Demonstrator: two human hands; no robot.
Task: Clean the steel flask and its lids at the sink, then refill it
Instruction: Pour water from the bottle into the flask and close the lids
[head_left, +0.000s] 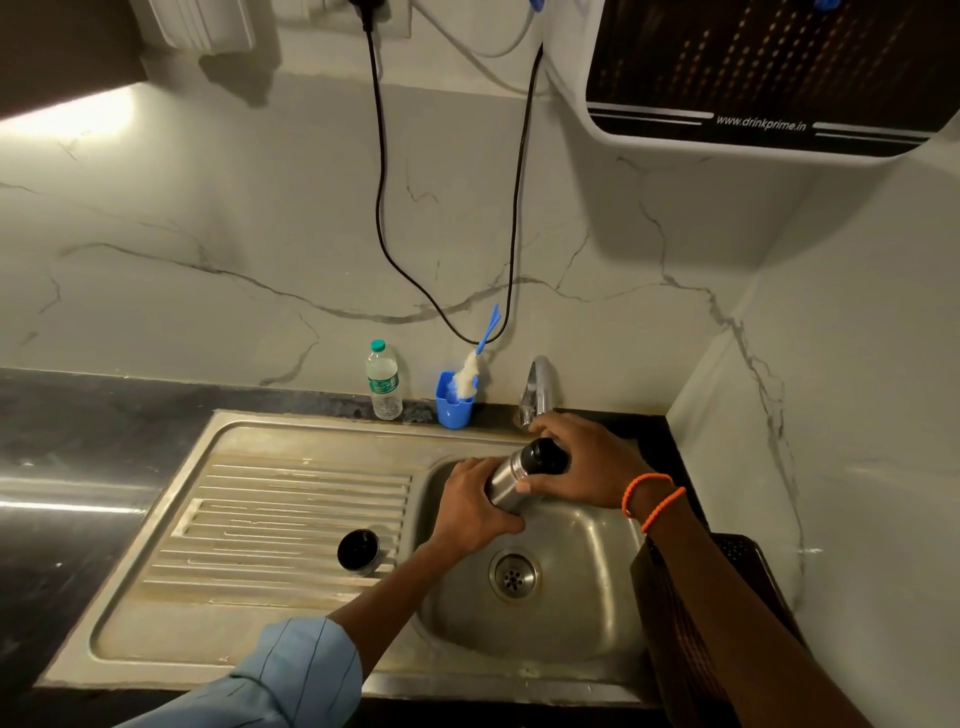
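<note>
Head view: both hands (475, 501) (584, 465) grip flask (511, 480) over sink (597, 613) — cup lid (358, 552) on drainboard.

Wall (218, 218): pale marble-look panels with grey veining, filling the upper and middle frame and turning a corner at right.
Surface (78, 431): dark polished stone, left and centre, catching a bright reflection at far left.
Light: warm glow (67, 117) at upper left, under a dark cabinet edge.
Socket plate (382, 18): top centre, black cable (382, 208) hanging down in a loop.
Water purifier (769, 78): white casing with dark front, upper right, printed "www.drinkprime.in".
Black perforated basket (748, 558): lower right.
</note>
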